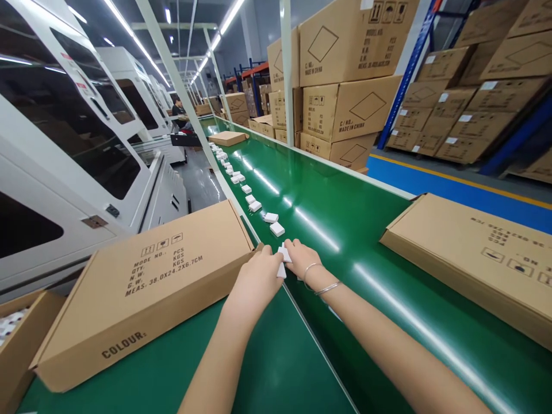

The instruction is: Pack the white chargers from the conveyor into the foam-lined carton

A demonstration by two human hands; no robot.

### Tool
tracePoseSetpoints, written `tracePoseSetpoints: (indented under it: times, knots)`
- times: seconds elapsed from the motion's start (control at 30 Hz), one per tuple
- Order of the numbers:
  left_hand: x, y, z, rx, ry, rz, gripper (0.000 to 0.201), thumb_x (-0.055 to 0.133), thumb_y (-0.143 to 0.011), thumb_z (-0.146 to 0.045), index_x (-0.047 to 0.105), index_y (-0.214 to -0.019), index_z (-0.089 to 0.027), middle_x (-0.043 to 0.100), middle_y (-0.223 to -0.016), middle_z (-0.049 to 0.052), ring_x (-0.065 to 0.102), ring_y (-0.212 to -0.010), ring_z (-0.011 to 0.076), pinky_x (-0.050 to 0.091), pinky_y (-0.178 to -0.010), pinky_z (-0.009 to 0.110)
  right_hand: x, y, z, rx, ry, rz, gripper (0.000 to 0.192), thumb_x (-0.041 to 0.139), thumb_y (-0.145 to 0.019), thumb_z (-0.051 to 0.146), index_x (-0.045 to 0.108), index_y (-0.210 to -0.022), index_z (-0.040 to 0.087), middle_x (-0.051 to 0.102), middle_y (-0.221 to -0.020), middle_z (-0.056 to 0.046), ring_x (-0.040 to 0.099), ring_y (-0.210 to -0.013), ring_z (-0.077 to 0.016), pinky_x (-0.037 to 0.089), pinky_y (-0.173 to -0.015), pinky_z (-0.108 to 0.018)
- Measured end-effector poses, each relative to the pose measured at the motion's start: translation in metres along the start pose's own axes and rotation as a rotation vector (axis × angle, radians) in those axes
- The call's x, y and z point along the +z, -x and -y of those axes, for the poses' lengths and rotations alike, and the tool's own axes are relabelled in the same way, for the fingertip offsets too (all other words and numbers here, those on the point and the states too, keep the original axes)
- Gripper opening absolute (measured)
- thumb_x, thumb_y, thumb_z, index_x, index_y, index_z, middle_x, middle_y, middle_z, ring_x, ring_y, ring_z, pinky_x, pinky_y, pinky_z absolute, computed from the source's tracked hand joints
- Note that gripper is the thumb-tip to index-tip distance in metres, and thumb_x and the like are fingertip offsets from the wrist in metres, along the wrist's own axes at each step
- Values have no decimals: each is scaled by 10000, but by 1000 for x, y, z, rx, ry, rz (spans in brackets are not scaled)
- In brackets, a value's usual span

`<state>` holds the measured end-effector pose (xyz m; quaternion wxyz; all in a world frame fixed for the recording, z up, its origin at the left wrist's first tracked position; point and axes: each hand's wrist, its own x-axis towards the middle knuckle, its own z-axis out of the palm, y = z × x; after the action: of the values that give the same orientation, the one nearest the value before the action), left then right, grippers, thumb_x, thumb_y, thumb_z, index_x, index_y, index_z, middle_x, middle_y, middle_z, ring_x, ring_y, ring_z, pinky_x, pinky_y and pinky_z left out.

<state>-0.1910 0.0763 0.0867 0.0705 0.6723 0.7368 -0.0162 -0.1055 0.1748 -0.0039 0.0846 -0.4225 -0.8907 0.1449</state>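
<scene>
both hands point(278, 267) on small white part point(283, 260) at green belt point(353, 230) edge

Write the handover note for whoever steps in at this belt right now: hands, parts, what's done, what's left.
Left hand: fingers closed on a small white part at the near edge of the green conveyor belt.
Right hand: pinching the same white part from the other side; bracelets on that wrist.
Parts: a row of white parts runs along the belt's left edge, far up the line.
Boxes: a closed flat carton lies left of the hands, another flat carton on the belt to the right.
Done: one part picked up.
Left: the whole row on the belt is untouched.
</scene>
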Motion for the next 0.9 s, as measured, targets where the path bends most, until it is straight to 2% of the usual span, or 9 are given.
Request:
tracePoseSetpoints:
  times: [0.17,0.27,0.4,0.47,0.53,0.63,0.7,0.8,0.9]
  knots:
    - [0,5,-2,-32,-84,-38,206,442,-722,-48,484,-884,-167,498,-953,82,505,-895,209,444,-699,287,-20,15,-9,-8,45,-45,168,482,-868,229,537,-989,127,588,-912,-36,562,-820,-151,451,-733,-343]
    - [8,1,-10,-22,-88,-22,250,409,-717,4,469,-904,-152,495,-983,108,481,-933,228,449,-695,296,-46,40,-35,18,59,-90,157,432,-878,265,521,-940,151,598,-865,-37,560,-778,-159,442,-668,-300]
    - [24,-12,-29,37,-39,22,385,402,-662,82,452,-971,-142,502,-1012,138,466,-974,259,461,-669,305,-66,98,-82,100,130,-158,158,399,-862,259,497,-960,184,597,-915,-82,552,-847,-231,434,-629,-321]
    - [34,-18,-39,60,-38,17,419,439,-642,91,447,-995,-134,502,-1019,147,464,-991,268,466,-694,319,-59,132,-101,119,241,-180,190,377,-853,216,495,-999,190,581,-959,-109,541,-893,-259,443,-608,-329]
    - [46,-23,-50,64,-68,14,472,500,-631,80,433,-1049,-129,504,-1026,151,469,-996,273,471,-710,328,-42,163,-114,78,342,-137,211,369,-835,160,508,-990,193,573,-961,-113,553,-874,-250,454,-572,-312]
    - [63,-27,-68,93,-135,35,607,598,-601,55,395,-1142,-132,499,-1049,152,477,-1006,279,476,-726,336,-15,196,-118,-24,368,-69,163,454,-804,169,524,-951,181,566,-1000,-113,582,-795,-217,477,-566,-300]
    - [73,-30,-80,135,-159,56,574,612,-613,42,419,-1126,-130,502,-1042,143,487,-998,268,470,-737,333,-5,206,-115,-58,393,-87,152,510,-782,192,530,-932,184,582,-965,-100,585,-765,-221,486,-602,-334]
    - [79,-35,-91,172,-156,103,399,602,-643,24,493,-999,-122,531,-986,129,498,-980,252,459,-711,307,-9,201,-114,-55,403,-88,138,551,-724,171,541,-856,210,597,-760,-56,576,-696,-246,469,-592,-377]
    - [75,-35,-94,175,-132,120,353,624,-627,12,514,-935,-121,566,-918,116,497,-984,255,442,-669,282,-28,173,-117,-2,133,-112,233,577,-650,150,543,-868,223,599,-735,-50,584,-687,-256,463,-560,-361]
